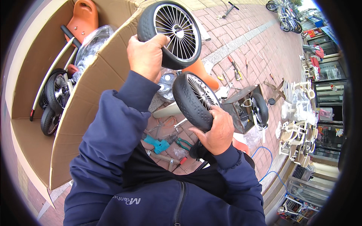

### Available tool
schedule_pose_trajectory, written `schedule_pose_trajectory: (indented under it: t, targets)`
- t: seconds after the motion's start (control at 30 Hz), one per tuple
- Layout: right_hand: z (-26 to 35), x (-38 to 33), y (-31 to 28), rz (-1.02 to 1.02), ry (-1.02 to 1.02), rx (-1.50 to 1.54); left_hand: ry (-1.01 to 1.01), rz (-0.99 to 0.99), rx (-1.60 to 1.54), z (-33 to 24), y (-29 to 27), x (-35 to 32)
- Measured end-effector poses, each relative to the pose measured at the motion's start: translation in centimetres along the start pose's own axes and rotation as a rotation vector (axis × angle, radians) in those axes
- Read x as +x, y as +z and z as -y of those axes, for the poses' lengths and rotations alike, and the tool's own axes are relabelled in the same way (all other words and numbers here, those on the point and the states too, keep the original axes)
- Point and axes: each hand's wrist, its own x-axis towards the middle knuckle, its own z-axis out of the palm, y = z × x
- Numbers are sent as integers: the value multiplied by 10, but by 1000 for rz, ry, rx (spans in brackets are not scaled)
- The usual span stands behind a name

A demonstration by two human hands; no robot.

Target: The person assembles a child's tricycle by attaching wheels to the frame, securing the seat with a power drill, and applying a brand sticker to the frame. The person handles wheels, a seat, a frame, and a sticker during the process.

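Wheels in hand: 2 | left hand [146, 56] clamps upper wheel [169, 34], far | right hand [215, 132] grips lower wheel [195, 100], near centre | cardboard box [94, 86], left: 2 wheels [56, 100], orange seat [83, 19]

Outdoor work place on red brick pavement [260, 41] in daylight

A big open brown cardboard box [94, 94] stands at the left; a grey stone strip [241, 39] crosses the bricks, and glass shop fronts [330, 90] line the right.
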Motion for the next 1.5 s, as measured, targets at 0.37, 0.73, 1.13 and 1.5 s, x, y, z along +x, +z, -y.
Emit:
schedule_pose_trajectory:
  t: [0.37, 0.73, 1.13, 1.5]
  targets:
    - [37, -22, 11, 170, -63, -1, -49, -11, 21, 1, -1, 0]
    - [-68, 14, -22, -175, 721, 1204, -484, 590, -172, 6, 10, -36]
    - [-183, -87, -57, -410, 1119, -314, 369, 1248, 1334, 39, -9, -72]
    - [-246, -213, 56, 444, 1471, -590, 214, 1273, 1374, 40, 6, -66]
